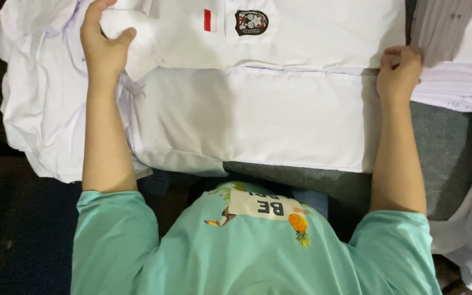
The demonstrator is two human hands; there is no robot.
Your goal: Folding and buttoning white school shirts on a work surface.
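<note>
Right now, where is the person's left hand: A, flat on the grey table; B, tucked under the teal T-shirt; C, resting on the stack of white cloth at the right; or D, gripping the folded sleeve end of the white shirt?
D: the left hand closes over the folded sleeve end of the white shirt, fingers above and thumb below, while the right hand holds the shirt's opposite edge.

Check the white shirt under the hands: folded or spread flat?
Partly folded. The white shirt shows a fold line across its middle; left hand holds a turned-in sleeve, right hand its edge.
</note>
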